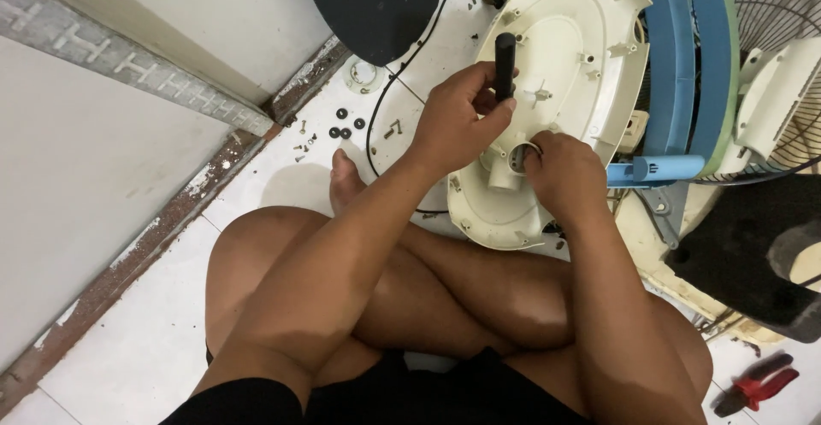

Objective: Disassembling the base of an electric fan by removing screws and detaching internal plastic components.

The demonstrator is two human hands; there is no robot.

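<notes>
With our left hand (pixel 457 121) wrapped around the black screwdriver handle (pixel 505 64) and our right hand (pixel 564 173) pinching the collar (pixel 523 156) of the cream fan base (pixel 569 74) on the tiled floor (pixel 137 339), we should keep the tool upright.

No pkgs, labels, signs or screens visible.

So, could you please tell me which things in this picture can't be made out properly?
Head view only:
- Screwdriver tip: hidden behind the left hand.
- Round socket in the cream fan base: partly covered by the right hand.
- Loose screws on the floor: too small to count.
- Red pliers: jaws cut off by the bottom edge.
</notes>
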